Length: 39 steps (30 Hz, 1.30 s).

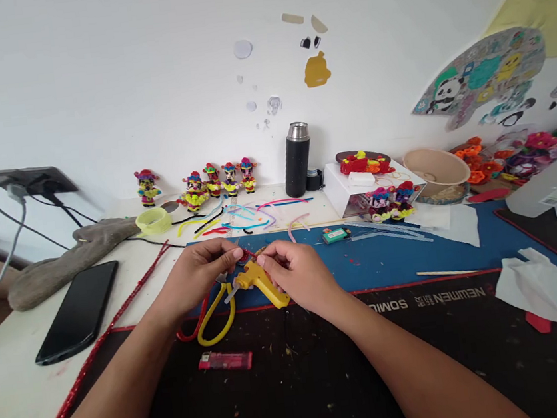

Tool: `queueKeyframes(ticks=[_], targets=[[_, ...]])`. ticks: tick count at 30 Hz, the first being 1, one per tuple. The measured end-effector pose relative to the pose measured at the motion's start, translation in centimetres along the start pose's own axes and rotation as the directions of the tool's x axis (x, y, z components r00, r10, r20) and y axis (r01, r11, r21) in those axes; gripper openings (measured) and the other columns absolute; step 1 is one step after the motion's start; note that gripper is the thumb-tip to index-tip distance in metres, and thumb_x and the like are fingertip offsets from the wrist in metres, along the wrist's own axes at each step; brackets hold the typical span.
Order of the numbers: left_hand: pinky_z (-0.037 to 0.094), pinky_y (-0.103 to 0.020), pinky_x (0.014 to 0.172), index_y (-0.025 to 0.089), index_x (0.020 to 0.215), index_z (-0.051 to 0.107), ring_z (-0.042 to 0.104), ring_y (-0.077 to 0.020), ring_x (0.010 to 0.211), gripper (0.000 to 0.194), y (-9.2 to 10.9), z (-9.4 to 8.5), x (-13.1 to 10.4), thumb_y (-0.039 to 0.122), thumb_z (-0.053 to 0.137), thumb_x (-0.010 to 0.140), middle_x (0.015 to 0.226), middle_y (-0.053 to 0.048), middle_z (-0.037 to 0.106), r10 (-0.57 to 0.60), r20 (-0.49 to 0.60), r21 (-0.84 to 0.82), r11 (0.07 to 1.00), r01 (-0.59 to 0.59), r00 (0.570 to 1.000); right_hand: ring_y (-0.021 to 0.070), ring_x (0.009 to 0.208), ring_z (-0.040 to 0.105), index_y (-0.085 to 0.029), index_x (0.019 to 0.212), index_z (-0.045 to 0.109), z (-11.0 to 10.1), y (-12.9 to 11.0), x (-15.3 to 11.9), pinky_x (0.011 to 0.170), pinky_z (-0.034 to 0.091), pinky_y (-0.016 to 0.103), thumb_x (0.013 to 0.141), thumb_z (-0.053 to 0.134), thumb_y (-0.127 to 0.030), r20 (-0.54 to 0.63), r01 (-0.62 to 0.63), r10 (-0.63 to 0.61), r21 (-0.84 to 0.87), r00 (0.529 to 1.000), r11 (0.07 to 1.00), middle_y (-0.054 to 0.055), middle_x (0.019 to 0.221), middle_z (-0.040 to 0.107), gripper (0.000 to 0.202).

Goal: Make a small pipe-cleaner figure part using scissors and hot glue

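My left hand (209, 264) is closed in a pinch on a small dark-red fuzzy piece (246, 255), which looks like pipe cleaner. From the other side, the thumb and fingers of my right hand (292, 268) pinch at the same piece; its far end is partly hidden by them. Just below my fingertips lies a yellow glue gun (261, 283), its clear glue stick poking out to the left. Beside it, under my left wrist, are scissors or pliers (217, 320) with one yellow and one red handle. Nearer me a pink-red lighter (225, 360) rests on the black mat (280, 403).
Several pipe-cleaner figures (196, 191) stand along the wall near a black thermos (298, 160). Loose coloured pipe cleaners (245, 225) lie behind my hands. At left are a phone (78, 314) and long red glittery strands (119, 314); at right, a white box (339, 192) and a bowl (434, 164).
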State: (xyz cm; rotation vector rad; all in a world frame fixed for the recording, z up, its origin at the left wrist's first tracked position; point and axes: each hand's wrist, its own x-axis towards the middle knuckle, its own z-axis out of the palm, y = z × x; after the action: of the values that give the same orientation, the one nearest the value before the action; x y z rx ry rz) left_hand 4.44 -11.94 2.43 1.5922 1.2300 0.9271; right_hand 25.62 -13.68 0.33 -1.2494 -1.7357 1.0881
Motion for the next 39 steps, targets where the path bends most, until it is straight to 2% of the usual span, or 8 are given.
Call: queueKeyframes(ticks=[9, 14, 21, 31, 39], targets=[[0.041, -0.027, 0.060, 0.019, 0.071, 0.072, 0.050, -0.0159, 0.062, 0.038, 0.3, 0.4, -0.1, 0.056, 0.080, 0.079, 0.065, 0.000, 0.061, -0.003, -0.035, -0.039, 0.999, 0.001, 0.999, 0.0150, 0.060, 0.061, -0.022, 0.091, 0.069, 0.3, 0.3, 0.0, 0.056, 0.044, 0.025, 0.100, 0.059, -0.041, 0.025, 0.001, -0.002, 0.053, 1.000, 0.999, 0.000, 0.069, 0.066, 0.023], [0.042, -0.028, 0.063, 0.019, 0.072, 0.071, 0.052, -0.0168, 0.065, 0.037, 0.0, 0.7, -0.2, 0.054, 0.079, 0.080, 0.066, -0.001, 0.061, 0.014, -0.078, -0.060, 0.998, -0.019, 0.997, 0.0125, 0.053, 0.058, -0.022, 0.094, 0.066, 0.6, 0.5, -0.1, 0.052, 0.044, 0.024, 0.101, 0.059, -0.040, 0.047, -0.029, 0.021, 0.170, 0.999, 0.985, -0.003, 0.064, 0.062, 0.021], [0.042, -0.028, 0.065, 0.020, 0.075, 0.073, 0.051, -0.0163, 0.066, 0.034, -1.0, 1.2, -0.2, 0.052, 0.080, 0.084, 0.068, 0.000, 0.061, 0.015, -0.082, -0.190, 0.981, -0.030, 0.996, 0.0111, 0.049, 0.057, -0.021, 0.092, 0.064, 0.7, 0.1, -0.1, 0.048, 0.046, 0.022, 0.100, 0.061, -0.037, 0.063, -0.113, 0.099, 0.297, 0.993, 0.948, -0.004, 0.063, 0.060, 0.018], [0.039, -0.027, 0.066, 0.020, 0.075, 0.072, 0.050, -0.0154, 0.067, 0.033, -1.1, 1.8, -0.3, 0.050, 0.080, 0.087, 0.068, 0.001, 0.060, 0.002, -0.090, -0.238, 0.971, -0.024, 0.996, 0.0104, 0.049, 0.059, -0.021, 0.093, 0.064, 0.9, 0.3, -0.2, 0.048, 0.046, 0.022, 0.101, 0.060, -0.040, 0.093, -0.097, 0.071, 0.322, 0.993, 0.942, -0.004, 0.065, 0.062, 0.021], [0.041, -0.027, 0.064, 0.019, 0.075, 0.073, 0.050, -0.0156, 0.065, 0.035, -0.7, 2.6, -0.4, 0.051, 0.085, 0.080, 0.068, 0.000, 0.062, -0.046, -0.126, -0.344, 0.939, 0.000, 0.991, 0.0101, 0.046, 0.058, -0.020, 0.095, 0.063, 0.8, 0.0, -0.2, 0.046, 0.046, 0.021, 0.101, 0.059, -0.039, 0.100, -0.129, 0.100, 0.342, 0.990, 0.931, -0.005, 0.062, 0.062, 0.020]])
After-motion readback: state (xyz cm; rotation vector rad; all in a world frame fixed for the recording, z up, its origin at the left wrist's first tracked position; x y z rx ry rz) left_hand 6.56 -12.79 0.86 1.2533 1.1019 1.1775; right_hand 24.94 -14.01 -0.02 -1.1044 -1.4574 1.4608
